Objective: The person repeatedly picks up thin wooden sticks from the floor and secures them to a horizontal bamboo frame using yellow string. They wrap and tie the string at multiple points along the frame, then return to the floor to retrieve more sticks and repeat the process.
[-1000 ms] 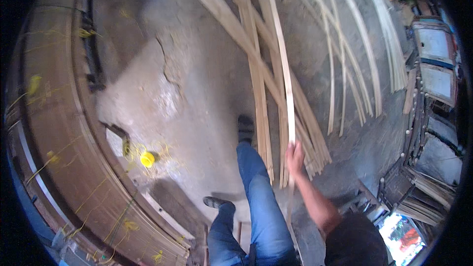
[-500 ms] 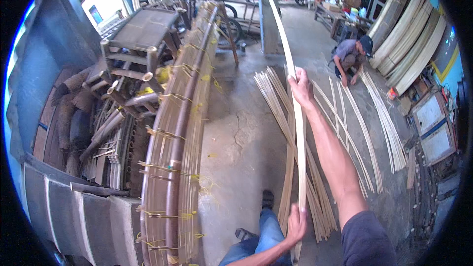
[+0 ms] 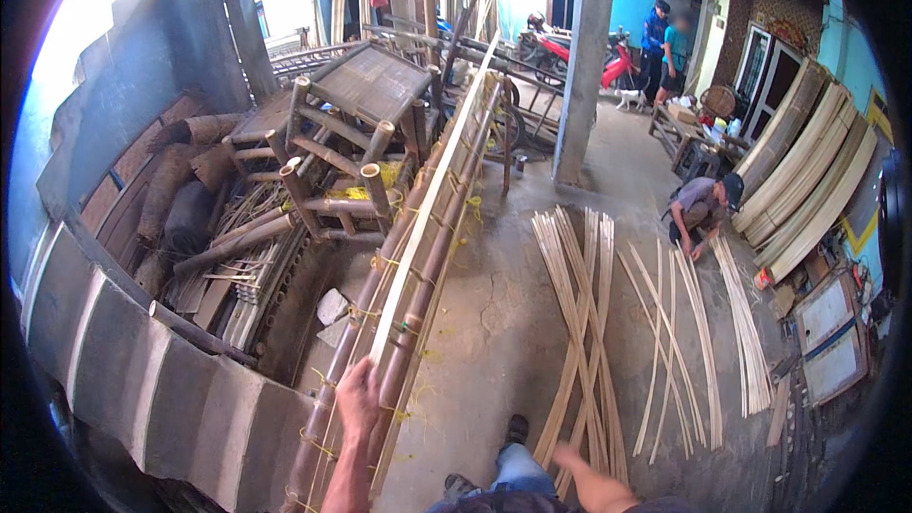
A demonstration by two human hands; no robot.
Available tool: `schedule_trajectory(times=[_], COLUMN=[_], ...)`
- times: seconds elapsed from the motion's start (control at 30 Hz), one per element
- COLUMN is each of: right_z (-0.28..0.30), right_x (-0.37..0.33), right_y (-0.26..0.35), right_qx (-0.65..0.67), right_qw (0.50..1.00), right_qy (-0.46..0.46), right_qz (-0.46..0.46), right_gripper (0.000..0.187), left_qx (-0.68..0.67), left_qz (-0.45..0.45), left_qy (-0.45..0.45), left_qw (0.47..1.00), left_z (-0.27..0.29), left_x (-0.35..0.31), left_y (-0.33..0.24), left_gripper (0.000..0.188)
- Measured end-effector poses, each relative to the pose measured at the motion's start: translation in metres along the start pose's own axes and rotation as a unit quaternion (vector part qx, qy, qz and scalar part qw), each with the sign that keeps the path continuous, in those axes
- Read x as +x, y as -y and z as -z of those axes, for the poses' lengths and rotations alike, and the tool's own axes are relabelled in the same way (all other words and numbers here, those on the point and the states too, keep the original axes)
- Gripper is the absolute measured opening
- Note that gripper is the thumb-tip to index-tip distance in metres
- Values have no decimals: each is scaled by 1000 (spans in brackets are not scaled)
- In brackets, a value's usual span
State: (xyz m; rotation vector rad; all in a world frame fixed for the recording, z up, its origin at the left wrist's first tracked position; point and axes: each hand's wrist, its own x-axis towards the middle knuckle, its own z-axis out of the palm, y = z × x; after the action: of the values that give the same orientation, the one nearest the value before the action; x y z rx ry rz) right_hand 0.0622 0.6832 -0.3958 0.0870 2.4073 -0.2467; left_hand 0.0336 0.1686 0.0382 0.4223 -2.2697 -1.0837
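My left hand [image 3: 358,396] is closed around the near end of a long pale bamboo strip [image 3: 418,228]. The strip runs away from me over a long rack of brown bamboo poles [image 3: 414,309] bound with yellow twine. Whether it rests on the poles all along cannot be made out. Low in the picture, my right hand [image 3: 573,461] is off the strip, its fingers smeared by motion. It appears over the lower part of a crossed bundle of bamboo strips [image 3: 581,323] lying on the floor.
More strips [image 3: 670,351] and a pale bundle [image 3: 743,332] lie to the right, where a person [image 3: 705,207] crouches. Bamboo chairs [image 3: 351,133] stack behind the rack. A concrete pillar [image 3: 584,66], a red motorbike [image 3: 613,65] and two standing people [image 3: 663,52] are farther off.
The strip has swung left from in front of me to over the pole rack. My right hand has let go of it and dropped low. My left hand has moved left with the strip.
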Motion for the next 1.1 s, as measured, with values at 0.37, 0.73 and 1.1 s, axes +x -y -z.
schedule_trajectory(times=[0.37, 0.73, 1.1], right_z=[109, 339, 764], right_x=[23, 363, 594], right_y=[37, 106, 297], right_qx=[343, 170, 406], right_qw=[906, 978, 814], right_qy=[172, 124, -228], right_qz=[-178, -8, 348], right_gripper=[29, 14, 17], left_qx=[203, 243, 27], left_qz=[216, 181, 68], left_qy=[100, 79, 367], left_qw=[950, 950, 927], left_z=[138, -113, -420], left_x=[-110, 188, 412], left_y=[99, -18, 14], left_gripper=[30, 35, 30])
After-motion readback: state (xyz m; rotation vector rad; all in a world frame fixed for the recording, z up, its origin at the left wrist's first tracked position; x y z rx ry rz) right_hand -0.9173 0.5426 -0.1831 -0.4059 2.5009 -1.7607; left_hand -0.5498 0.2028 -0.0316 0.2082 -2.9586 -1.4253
